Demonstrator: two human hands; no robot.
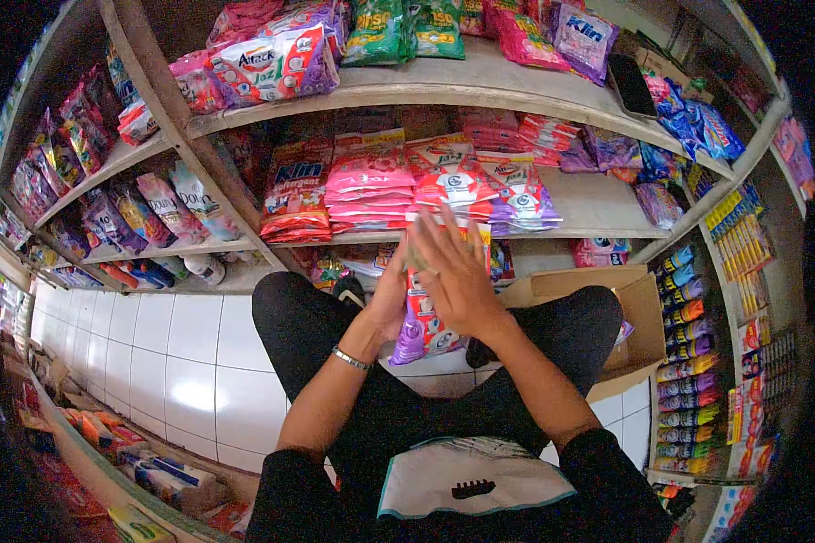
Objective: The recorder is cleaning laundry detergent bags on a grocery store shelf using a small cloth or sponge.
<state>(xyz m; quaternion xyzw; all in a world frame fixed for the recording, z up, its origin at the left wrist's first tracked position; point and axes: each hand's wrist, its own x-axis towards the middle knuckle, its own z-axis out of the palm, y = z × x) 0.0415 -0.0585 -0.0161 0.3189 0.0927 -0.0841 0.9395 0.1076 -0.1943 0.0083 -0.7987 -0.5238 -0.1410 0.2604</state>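
Note:
A red, white and purple detergent packet [441, 338] stands tilted between my knees, in front of the middle shelf. My left hand [386, 298] holds it along its left edge, partly hidden behind my right hand. Across the packet's front lies my right hand [463, 292], palm against it, fingers stretched and slightly blurred. Just beyond my fingertips are stacks of Attack Jaz1 packets [451, 178], pink packets [369, 178] and red So Klin packets [295, 186].
An opened cardboard box [630, 319] is by my right knee. A phone [631, 85] lies on the upper shelf [394, 83] near more detergent bags. A wooden upright [170, 115] divides the shelves at left. Hanging sachets [686, 380] line the right side.

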